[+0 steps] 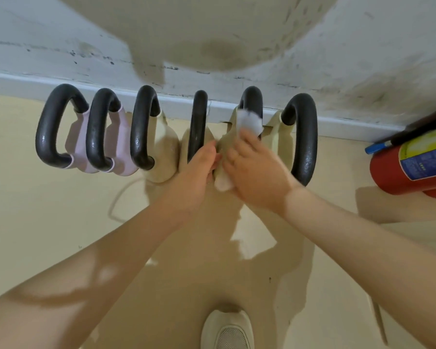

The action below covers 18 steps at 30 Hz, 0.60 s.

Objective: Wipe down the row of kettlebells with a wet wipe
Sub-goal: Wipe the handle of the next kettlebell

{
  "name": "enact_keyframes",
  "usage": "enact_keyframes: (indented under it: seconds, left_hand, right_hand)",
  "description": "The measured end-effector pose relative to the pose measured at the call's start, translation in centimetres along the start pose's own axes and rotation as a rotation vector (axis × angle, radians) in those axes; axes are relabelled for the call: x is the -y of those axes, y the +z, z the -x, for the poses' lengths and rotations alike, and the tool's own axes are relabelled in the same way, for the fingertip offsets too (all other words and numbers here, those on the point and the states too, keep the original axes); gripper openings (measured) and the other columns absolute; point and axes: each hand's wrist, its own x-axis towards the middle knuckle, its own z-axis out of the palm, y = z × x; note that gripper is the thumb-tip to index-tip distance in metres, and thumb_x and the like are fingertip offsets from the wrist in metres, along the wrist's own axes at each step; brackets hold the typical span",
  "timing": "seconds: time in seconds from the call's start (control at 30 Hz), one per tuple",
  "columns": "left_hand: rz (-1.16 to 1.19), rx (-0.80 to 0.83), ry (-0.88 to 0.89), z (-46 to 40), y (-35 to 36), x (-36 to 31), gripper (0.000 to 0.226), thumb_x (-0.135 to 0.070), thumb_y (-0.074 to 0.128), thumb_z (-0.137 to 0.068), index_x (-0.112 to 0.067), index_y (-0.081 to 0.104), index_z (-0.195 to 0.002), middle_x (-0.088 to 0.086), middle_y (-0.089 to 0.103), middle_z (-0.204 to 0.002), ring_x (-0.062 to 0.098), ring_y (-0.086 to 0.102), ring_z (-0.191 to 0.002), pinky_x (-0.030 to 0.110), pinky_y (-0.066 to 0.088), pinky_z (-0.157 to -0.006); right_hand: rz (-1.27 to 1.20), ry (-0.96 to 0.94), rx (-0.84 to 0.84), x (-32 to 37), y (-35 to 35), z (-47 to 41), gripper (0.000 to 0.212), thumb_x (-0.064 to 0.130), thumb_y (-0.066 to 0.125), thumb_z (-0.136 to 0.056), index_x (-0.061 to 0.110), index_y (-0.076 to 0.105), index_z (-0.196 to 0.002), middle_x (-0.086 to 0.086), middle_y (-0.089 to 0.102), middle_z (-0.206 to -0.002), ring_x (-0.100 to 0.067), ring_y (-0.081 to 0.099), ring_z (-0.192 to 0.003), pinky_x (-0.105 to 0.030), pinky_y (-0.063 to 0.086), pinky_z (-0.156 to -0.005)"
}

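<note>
Both hands on fifth kettlebell (pixel 224 147): right hand (pixel 252 170) presses wet wipe (pixel 249 122), left hand (pixel 199 172) steadies.

A pale cream floor (pixel 35 210) runs up to a white skirting board (pixel 350 124) at the foot of a scuffed, stained white wall (pixel 48 46). A red fire extinguisher (pixel 413 170) with a blue and yellow label lies at the right, near the wall. Soft shadows fall across floor and wall. 1 light shoe (pixel 225 328) shows at the bottom edge.

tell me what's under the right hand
The right hand presses a white wet wipe on a cream kettlebell. The hand hides most of that kettlebell's body.
</note>
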Motion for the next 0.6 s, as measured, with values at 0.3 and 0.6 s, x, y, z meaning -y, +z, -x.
enact_keyframes:
  seconds: [0.3, 0.6]
  left_hand:
    - [-0.063, -0.025, -0.057, 0.4, -0.2, -0.1, 0.056, -0.038, 0.015, -0.099, -0.006, 0.050, -0.129, 0.010, 0.058, -0.127, 0.012, 0.053, -0.113, 0.022, 0.036, -0.099]
    - [-0.123, 0.000, -0.029, 1.5, 0.4, 2.1, 0.049, -0.039, 0.018, -0.099, -0.020, 0.044, -0.135, -0.002, 0.045, -0.142, 0.009, 0.038, -0.133, 0.031, 0.024, -0.114]
  right_hand:
    - [0.144, 0.074, -0.231, 1.9, 3.3, 1.5, 0.050, 0.031, 0.029, -0.090, 0.011, 0.060, -0.123, -0.006, 0.058, -0.133, -0.027, 0.040, -0.134, -0.046, 0.014, -0.113]
    - [0.290, -0.010, -0.307, 3.1, 7.0, 1.0, 0.042, 0.020, 0.031, -0.092, 0.018, 0.063, -0.119, 0.005, 0.063, -0.126, -0.017, 0.036, -0.132, -0.045, 0.003, -0.115]
